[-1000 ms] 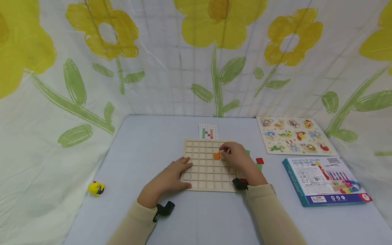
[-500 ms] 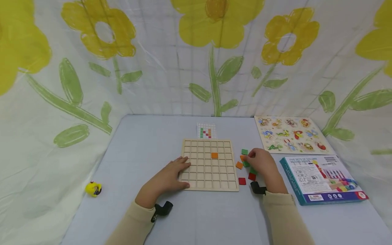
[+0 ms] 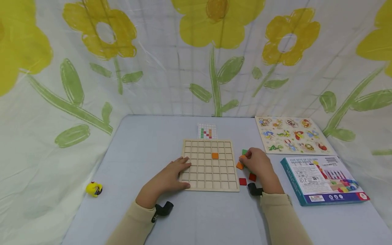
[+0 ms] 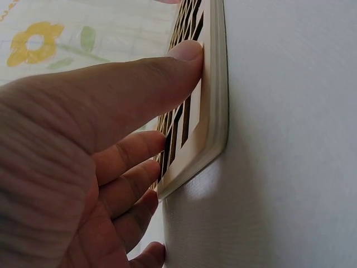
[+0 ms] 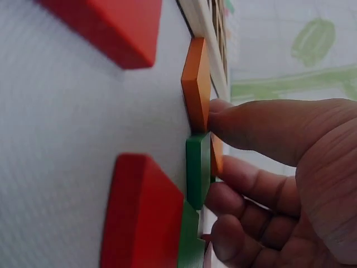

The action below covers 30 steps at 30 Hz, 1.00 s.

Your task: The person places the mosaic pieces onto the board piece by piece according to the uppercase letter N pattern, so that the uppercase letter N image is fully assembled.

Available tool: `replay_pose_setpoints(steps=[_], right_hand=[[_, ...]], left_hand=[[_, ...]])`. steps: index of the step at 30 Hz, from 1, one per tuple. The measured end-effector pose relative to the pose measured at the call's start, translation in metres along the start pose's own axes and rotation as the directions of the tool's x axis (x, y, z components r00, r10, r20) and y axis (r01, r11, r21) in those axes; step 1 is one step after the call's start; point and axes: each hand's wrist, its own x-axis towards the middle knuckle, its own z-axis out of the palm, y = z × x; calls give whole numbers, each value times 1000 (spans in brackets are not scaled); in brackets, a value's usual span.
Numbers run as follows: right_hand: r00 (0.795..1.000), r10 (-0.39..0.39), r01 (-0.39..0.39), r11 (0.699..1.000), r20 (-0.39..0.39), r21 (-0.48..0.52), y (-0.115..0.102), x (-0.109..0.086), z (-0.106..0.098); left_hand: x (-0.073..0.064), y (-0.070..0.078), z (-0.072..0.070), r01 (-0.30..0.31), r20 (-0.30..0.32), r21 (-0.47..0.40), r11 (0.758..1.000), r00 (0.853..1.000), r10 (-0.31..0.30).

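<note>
Since half a second ago your right hand (image 3: 258, 164) has edged slightly back toward the wooden grid board (image 3: 209, 165), and a second ago it was over the board at the orange tile (image 3: 215, 156) that now sits in a cell of the third row; your left hand (image 3: 169, 177) has not shifted.

From the head view, your left hand lies flat with fingers spread on the board's near left corner, seemingly to keep it from sliding. Your right hand hovers over the loose tiles (image 3: 246, 177) just right of the board, fingertips at an orange piece (image 3: 240, 165). Beyond the board lies a pattern card (image 3: 208, 131) with green, red and orange squares, placed where you can read it. Further right are an insect puzzle (image 3: 291, 134) and a box (image 3: 324, 178) whose heading seems to read "FIVE SETS OF COLUMN"; the smaller print is too fine. A small yellow toy (image 3: 94, 189) sits well apart on the left.

In the left wrist view, your thumb (image 4: 167, 72) presses the board's frame (image 4: 215, 106), the other fingers loosely bent beside it, grasping nothing.

In the right wrist view, your thumb (image 5: 262, 125) touches the edge of an orange tile (image 5: 197, 84), with a green tile (image 5: 198, 170) against your fingers and red tiles (image 5: 142, 218) nearby. Whether you have pinched a tile yet, I cannot tell.
</note>
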Motion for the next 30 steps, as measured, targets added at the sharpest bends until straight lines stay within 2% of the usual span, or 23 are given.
replay_pose_setpoints(steps=[7, 11, 14, 19, 23, 26, 30], right_hand=[[994, -75, 83, 992, -77, 99, -2, 1, 4], [977, -125, 154, 974, -171, 164, -7, -1, 5], [965, -171, 209, 960, -197, 188, -17, -4, 7], [950, -280, 303, 931, -134, 201, -45, -9, 21], [931, -357, 365, 914, -76, 175, -63, -10, 35], [934, -353, 356, 923, -48, 146, -69, -9, 42], [953, -302, 304, 944, -38, 127, -69, -7, 47]], left_hand=[[0, 1, 0, 3, 11, 3, 1000, 1000, -3], [0, 1, 0, 8, 7, -1, 1000, 1000, -8], [0, 1, 0, 10, 3, -2, 1000, 1000, -10], [-1, 0, 0, 10, -3, -5, 1000, 1000, -10], [0, -1, 0, 10, 0, -8, 1000, 1000, -10], [1, -3, 1, 7, 7, -3, 1000, 1000, -7], [1, -3, 1, 1, 10, 2, 1000, 1000, -1]])
